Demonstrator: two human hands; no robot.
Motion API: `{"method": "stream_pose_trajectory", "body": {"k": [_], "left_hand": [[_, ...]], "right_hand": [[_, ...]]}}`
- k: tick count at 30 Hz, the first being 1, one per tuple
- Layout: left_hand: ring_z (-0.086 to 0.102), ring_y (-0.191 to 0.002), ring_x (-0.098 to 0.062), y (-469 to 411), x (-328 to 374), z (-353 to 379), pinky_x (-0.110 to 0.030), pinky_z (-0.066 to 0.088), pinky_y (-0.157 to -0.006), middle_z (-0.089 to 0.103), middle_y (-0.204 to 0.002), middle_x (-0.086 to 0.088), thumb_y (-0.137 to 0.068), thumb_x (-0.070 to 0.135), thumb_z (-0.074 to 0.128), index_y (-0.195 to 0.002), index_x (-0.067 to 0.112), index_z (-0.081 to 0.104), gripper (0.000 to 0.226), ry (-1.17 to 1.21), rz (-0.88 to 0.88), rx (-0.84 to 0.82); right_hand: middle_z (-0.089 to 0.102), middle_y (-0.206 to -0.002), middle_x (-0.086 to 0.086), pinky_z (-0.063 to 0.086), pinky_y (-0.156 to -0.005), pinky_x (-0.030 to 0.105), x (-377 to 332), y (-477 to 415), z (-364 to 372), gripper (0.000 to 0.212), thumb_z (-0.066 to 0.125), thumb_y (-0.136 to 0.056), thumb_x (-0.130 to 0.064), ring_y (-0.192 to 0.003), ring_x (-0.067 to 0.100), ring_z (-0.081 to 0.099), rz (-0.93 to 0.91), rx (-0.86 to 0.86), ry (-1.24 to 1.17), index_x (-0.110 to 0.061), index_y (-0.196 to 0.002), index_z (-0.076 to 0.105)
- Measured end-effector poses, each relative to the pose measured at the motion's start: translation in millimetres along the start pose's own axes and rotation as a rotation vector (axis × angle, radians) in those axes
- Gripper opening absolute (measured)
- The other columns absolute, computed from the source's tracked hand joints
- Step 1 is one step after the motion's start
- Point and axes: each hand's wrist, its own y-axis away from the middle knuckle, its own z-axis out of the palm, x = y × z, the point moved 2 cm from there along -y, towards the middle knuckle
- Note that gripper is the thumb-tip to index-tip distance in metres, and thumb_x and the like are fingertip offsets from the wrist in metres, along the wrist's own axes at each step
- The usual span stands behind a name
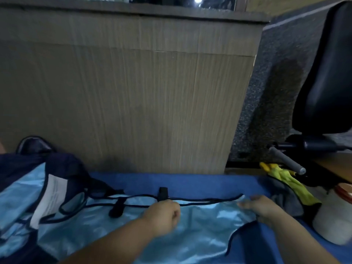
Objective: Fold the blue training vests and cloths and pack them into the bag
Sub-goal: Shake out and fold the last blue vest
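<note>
Centrally, a light-blue vest (200, 221) lies spread on a blue cloth (190, 181), right of a dark bag (62, 164). Left hand (163, 216): fingers curled at the vest's black cord (200, 202); whether it grips cannot be told. Right hand (261, 208): fingers nearly straight, resting on the vest's corner.

Both forearms bare, reaching forward. Left hand (163, 214) — fingers curled under, knuckles up; any grip is hidden. Right hand (260, 208) — palm down, fingers extended leftward.
</note>
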Motion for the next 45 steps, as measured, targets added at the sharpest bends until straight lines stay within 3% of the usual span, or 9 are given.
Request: {"method": "stream_pose_trajectory", "body": {"k": [4,8,11,15,19,30,35,39,45], "left_hand": [[0.042,-0.122,-0.012,-7.1,-0.7,28.6,-0.026,0.031,-0.102,0.046,-0.129,0.012,-0.083,0.058,0.025,-0.122,0.03,0.052,0.056,-0.097,0.015,0.08],[0.033,-0.133,-0.009,-7.4,-2.2,37.6,-0.032,0.021,-0.107,0.038,-0.14,0.017,-0.077,0.063,0.015,-0.134,0.032,0.046,0.072,-0.086,0.026,0.165],[0.022,-0.137,-0.004,-6.8,-1.1,37.6,-0.033,0.013,-0.11,0.029,-0.144,0.021,-0.082,0.068,0.024,-0.14,0.037,0.038,0.067,-0.116,0.026,0.118],[0.015,-0.135,0.007,-5.8,8.7,33.7,-0.026,0.011,-0.115,0.021,-0.146,0.028,-0.086,0.072,0.033,-0.143,0.042,0.031,0.064,0.036,0.125,0.032],[0.016,-0.14,0.001,-9.7,15.5,41.3,-0.023,0.009,-0.117,0.021,-0.153,0.024,-0.082,0.081,0.022,-0.146,0.042,0.028,0.075,0.022,0.166,-0.022],[-0.01,-0.147,-0.006,-17.0,23.2,42.0,-0.054,-0.009,-0.117,-0.005,-0.161,0.018,-0.087,0.071,0.038,-0.151,0.042,0.015,0.074,-0.148,0.05,-0.143],[-0.01,-0.147,-0.006,-20.4,22.4,41.4,-0.052,-0.011,-0.116,-0.005,-0.161,0.018,-0.088,0.072,0.038,-0.152,0.042,0.01,0.076,-0.171,0.068,-0.158],[-0.013,-0.147,-0.007,-27.4,25.7,43.2,-0.05,-0.012,-0.117,-0.009,-0.161,0.018,-0.089,0.072,0.035,-0.153,0.043,0.005,0.076,-0.135,0.09,-0.158],[-0.005,-0.148,-0.007,-35.6,44.9,51.4,-0.037,-0.002,-0.12,-0.002,-0.161,0.02,-0.092,0.061,0.047,-0.152,0.041,0.016,0.07,-0.011,0.129,-0.085]], "right_hand": [[0.071,-0.088,0.016,0.057,-0.081,0.045,32.1,-32.6,-4.2,0.076,0.1,-0.019,-0.034,-0.083,0.031,0.067,0.043,-0.047,0.066,-0.002,-0.08,0.068],[0.074,-0.083,0.016,0.06,-0.072,0.046,13.7,-16.1,-1.8,0.062,0.096,-0.046,-0.027,-0.077,0.032,0.07,-0.053,-0.089,-0.016,0.005,-0.091,0.07],[0.073,-0.076,0.01,0.056,-0.052,0.029,-16.6,8.3,-6.5,0.01,0.064,-0.089,-0.005,-0.064,0.02,0.069,-0.176,-0.191,-0.262,-0.001,-0.098,0.066],[0.071,-0.087,0.014,0.055,-0.063,0.034,-50.5,30.0,-33.3,0.031,0.077,-0.072,-0.024,-0.074,0.026,0.068,-0.332,-0.361,-0.504,-0.011,-0.098,0.067],[0.067,-0.076,0.012,0.054,-0.049,0.027,-50.1,23.6,-46.1,0.004,0.061,-0.09,-0.005,-0.057,0.018,0.067,-0.265,-0.111,-0.573,-0.009,-0.092,0.06],[0.05,-0.119,0.016,0.048,-0.063,0.035,-9.4,-2.4,-37.4,0.064,0.074,-0.085,-0.012,-0.095,0.03,0.055,0.021,0.109,-0.145,-0.009,-0.139,0.039],[0.053,-0.105,0.017,0.045,-0.055,0.031,-6.8,1.2,-33.7,0.067,0.073,-0.081,-0.001,-0.085,0.03,0.054,0.046,0.097,-0.024,-0.007,-0.139,0.04],[0.058,-0.076,0.016,0.036,-0.051,0.03,-18.3,0.6,-51.9,0.043,0.07,-0.081,0.004,-0.053,0.023,0.046,-0.118,0.234,-0.242,-0.006,-0.12,0.056],[0.063,-0.099,0.017,0.053,-0.057,0.029,-27.6,8.2,-69.3,0.043,0.072,-0.085,-0.01,-0.065,0.024,0.063,-0.238,0.326,-0.672,-0.018,-0.124,0.056]]}}
